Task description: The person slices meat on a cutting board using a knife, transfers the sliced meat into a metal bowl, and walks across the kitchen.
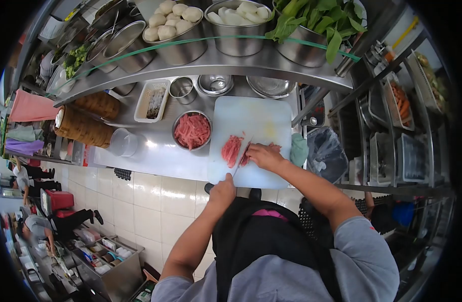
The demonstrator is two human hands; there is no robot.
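Observation:
A white cutting board point(251, 113) lies on the steel counter. My left hand point(223, 192) is closed round the handle of a knife point(240, 153), whose blade stands on the board between two portions of raw meat. To the blade's left is a pile of cut meat strips point(232, 150). On the other side, my right hand point(265, 156) presses on more meat point(275, 147) beside the blade, its fingers bent and partly hiding that meat. A steel bowl point(177, 143) of sliced meat stands just left of the board.
Above the counter runs a shelf point(216, 65) with bowls of dough balls, white pieces and leafy greens. Left are a clear container point(123, 143) and bamboo steamers point(85, 130). A green cloth point(299, 150) and lined bin point(325, 153) are right. Several people are at far left.

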